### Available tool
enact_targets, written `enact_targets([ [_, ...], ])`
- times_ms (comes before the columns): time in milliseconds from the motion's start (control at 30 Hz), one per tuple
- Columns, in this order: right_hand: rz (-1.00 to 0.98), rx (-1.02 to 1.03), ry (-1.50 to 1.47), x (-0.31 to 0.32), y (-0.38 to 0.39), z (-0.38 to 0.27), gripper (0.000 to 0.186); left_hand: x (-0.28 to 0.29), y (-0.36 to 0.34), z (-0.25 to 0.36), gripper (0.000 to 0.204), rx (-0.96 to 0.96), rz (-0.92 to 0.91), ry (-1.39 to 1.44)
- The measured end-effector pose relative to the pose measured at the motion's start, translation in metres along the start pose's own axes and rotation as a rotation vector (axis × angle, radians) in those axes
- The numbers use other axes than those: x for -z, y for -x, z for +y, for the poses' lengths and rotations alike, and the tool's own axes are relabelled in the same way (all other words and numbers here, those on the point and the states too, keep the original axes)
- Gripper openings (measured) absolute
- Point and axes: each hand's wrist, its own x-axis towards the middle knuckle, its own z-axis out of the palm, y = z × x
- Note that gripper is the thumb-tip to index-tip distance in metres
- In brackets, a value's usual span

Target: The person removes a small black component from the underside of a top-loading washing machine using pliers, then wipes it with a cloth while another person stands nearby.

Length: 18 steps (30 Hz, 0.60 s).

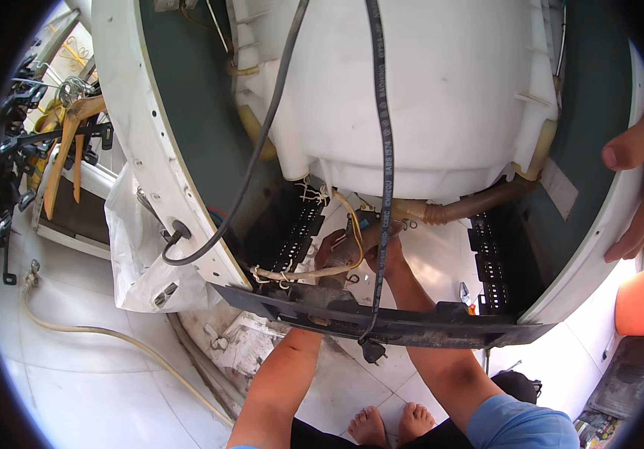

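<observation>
Both my arms reach beneath the black bottom rail (411, 325) of an opened washing machine. Above them is its white plastic tub (441, 90). My left hand (328, 248) is wrapped round a brownish ribbed drain hose (346, 253) under the tub, most of its fingers hidden behind the hose. From the other side, my right hand (391, 251) closes on the upper end of the same hose, partly covered by the black power cord (385, 150). A cream-sleeved wire bundle (303, 275) loops across the hose. The cord's plug (372, 352) dangles over the rail.
Another person's hand (640, 168) is by the cabinet's right edge. A translucent plastic bag (138, 254) hangs at the left cabinet wall (123, 97). Hangers (75, 142) stand left, above a pale hose (127, 337) on the tiles. An orange bucket (640, 299) is right.
</observation>
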Motion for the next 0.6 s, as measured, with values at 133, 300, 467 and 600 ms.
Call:
enact_targets([
  [133, -0.006, 0.363, 0.345, 0.065, -0.053, 0.022, 0.038, -0.009, -0.010, 0.002, 0.040, 0.111, -0.102, 0.132],
  [300, -0.109, 0.139, 0.327, 0.056, -0.029, 0.020, 0.048, -0.003, -0.017, -0.021, 0.042, 0.312, -0.157, 0.301],
  [467, 0.001, -0.058, 0.053, 0.005, 0.004, 0.018, 0.046, 0.002, -0.024, -0.032, 0.045, 0.501, -0.192, 0.444],
  [600, 0.002, 0.047, 0.160, 0.008, 0.005, 0.013, 0.040, -0.009, -0.036, -0.041, 0.046, 0.639, -0.268, 0.526],
])
